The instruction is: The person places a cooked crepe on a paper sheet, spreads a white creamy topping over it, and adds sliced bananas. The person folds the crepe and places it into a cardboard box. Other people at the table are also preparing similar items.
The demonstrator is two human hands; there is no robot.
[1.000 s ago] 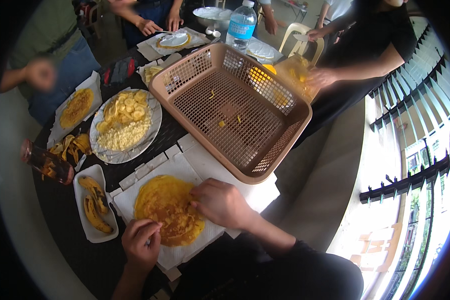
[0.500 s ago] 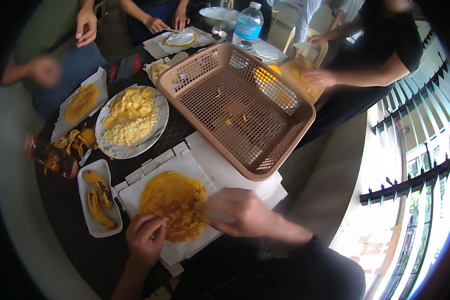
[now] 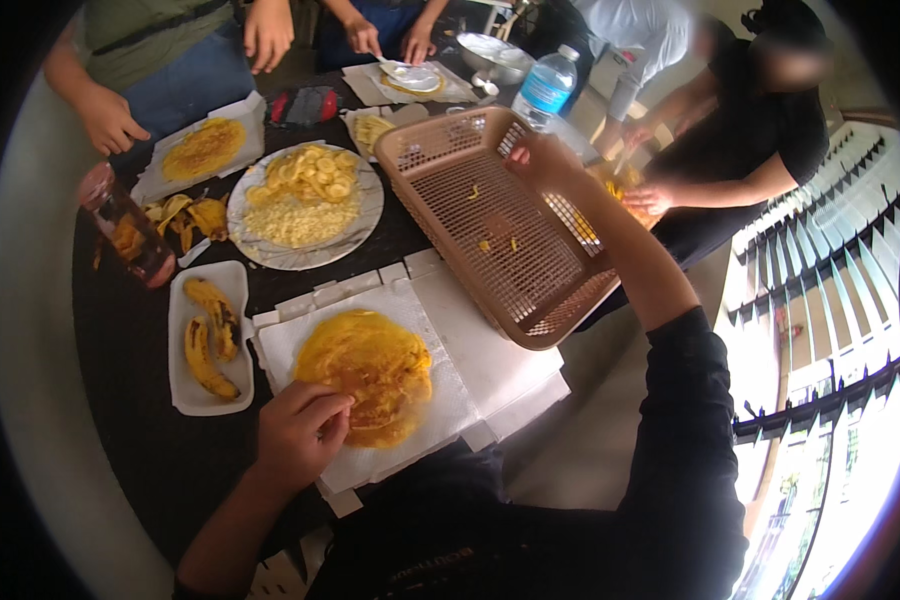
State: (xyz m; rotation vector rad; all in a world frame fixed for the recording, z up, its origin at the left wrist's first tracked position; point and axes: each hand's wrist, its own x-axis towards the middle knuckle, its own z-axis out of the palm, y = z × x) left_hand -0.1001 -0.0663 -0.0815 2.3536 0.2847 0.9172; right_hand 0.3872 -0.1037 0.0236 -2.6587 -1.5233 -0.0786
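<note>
A round yellow-brown crepe lies on white paper towel over a white cardboard sheet. My left hand is at its lower left edge, thumb and fingertips pressed together; whatever they may pinch is too small to make out. My right arm stretches forward, and my right hand hangs over the far right rim of a brown plastic basket, fingers curled in and partly blurred. Anything inside that hand is hidden. A few small yellow scraps lie on the basket's mesh floor.
Left of the crepe are a white tray with two bananas, a plate of sliced and chopped pieces, banana peels and a jar. Beyond stand a water bottle and a metal bowl. Several people work around the table.
My right hand has left the crepe and swung up and forward over the basket's far side. My left hand stays at the crepe's edge. The view has shifted.
</note>
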